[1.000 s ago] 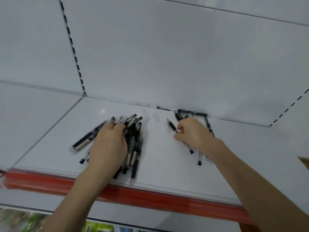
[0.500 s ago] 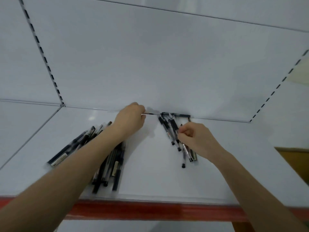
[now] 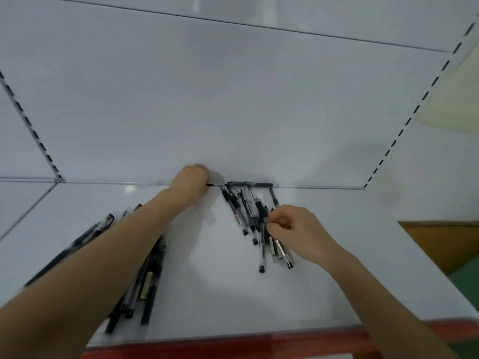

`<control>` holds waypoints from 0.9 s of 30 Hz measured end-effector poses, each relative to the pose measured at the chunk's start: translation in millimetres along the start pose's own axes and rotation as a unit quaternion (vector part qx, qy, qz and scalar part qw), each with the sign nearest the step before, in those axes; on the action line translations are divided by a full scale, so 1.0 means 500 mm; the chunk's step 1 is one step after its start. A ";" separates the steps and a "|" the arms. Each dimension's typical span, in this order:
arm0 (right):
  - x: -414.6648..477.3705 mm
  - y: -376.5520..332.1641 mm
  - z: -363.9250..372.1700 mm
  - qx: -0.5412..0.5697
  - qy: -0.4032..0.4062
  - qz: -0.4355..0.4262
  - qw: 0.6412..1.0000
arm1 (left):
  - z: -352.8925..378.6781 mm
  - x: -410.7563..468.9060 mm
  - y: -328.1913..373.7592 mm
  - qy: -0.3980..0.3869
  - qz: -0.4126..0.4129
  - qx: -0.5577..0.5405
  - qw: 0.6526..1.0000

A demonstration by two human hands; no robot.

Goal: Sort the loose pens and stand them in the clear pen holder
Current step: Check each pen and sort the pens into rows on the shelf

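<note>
Pens with black caps and clear barrels lie in 2 loose groups on the white shelf [image 3: 225, 286]: one bundle [image 3: 145, 281] at lower left under the left forearm, one fan [image 3: 248, 213] at centre. Left hand [image 3: 190, 181], clenched, pinches a thin black pen [image 3: 213, 185] at the back wall. Right hand [image 3: 298, 231] grips pens from the fan.

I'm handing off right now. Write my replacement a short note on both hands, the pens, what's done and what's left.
Left hand: closed at the shelf's back edge on a pen tip.
Right hand: fingers pinching pens in the right pile.
Left pile lies under the left forearm on the shelf.
Done: two rough piles.
Left: all standing; no clear holder is in view.
</note>
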State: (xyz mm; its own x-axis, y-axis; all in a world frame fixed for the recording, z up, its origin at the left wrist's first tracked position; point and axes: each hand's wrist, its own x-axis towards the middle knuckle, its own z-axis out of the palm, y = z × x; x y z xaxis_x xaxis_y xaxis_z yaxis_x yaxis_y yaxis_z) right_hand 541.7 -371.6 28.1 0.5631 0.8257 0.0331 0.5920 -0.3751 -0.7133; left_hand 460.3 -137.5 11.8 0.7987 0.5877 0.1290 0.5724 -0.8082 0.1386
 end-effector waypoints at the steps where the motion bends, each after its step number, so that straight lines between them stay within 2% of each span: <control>1: 0.000 -0.001 0.000 0.001 -0.004 0.001 1.000 | -0.001 0.001 0.001 -0.004 -0.004 0.005 1.000; 6: 0.000 -0.005 0.002 0.013 -0.012 0.015 1.000 | -0.016 -0.017 0.009 -0.039 -0.015 0.001 0.999; 8: -0.003 -0.011 -0.001 0.041 -0.006 0.027 0.999 | -0.036 -0.041 0.018 -0.044 -0.008 -0.043 0.998; 10: -0.010 -0.026 -0.008 0.086 -0.006 0.024 0.996 | -0.063 -0.075 0.027 -0.018 0.000 -0.134 0.991; 12: -0.021 -0.044 -0.015 0.122 -0.009 0.002 0.992 | -0.089 -0.118 0.037 0.001 0.003 -0.269 0.963; 14: -0.035 -0.062 -0.018 0.150 -0.003 -0.035 0.988 | -0.114 -0.165 0.046 0.009 0.002 -0.401 0.916; 17: -0.057 -0.085 -0.015 0.183 0.007 -0.094 0.978 | -0.141 -0.227 0.054 0.044 0.005 -0.508 0.860; 21: -0.074 -0.107 -0.016 0.161 -0.012 -0.149 0.976 | -0.160 -0.274 0.053 0.093 -0.001 -0.558 0.824; 27: -0.088 -0.120 -0.011 0.119 -0.025 -0.186 0.975 | -0.164 -0.298 0.047 0.119 -0.006 -0.555 0.823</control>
State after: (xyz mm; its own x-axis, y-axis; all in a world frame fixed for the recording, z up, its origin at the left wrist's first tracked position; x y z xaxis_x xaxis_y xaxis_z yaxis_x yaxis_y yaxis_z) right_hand 484.5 -387.8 73.4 0.3024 0.9076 0.2913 0.5957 0.0586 -0.8011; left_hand 339.3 -241.1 76.5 0.6594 0.6930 0.2913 -0.0476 -0.3482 0.9362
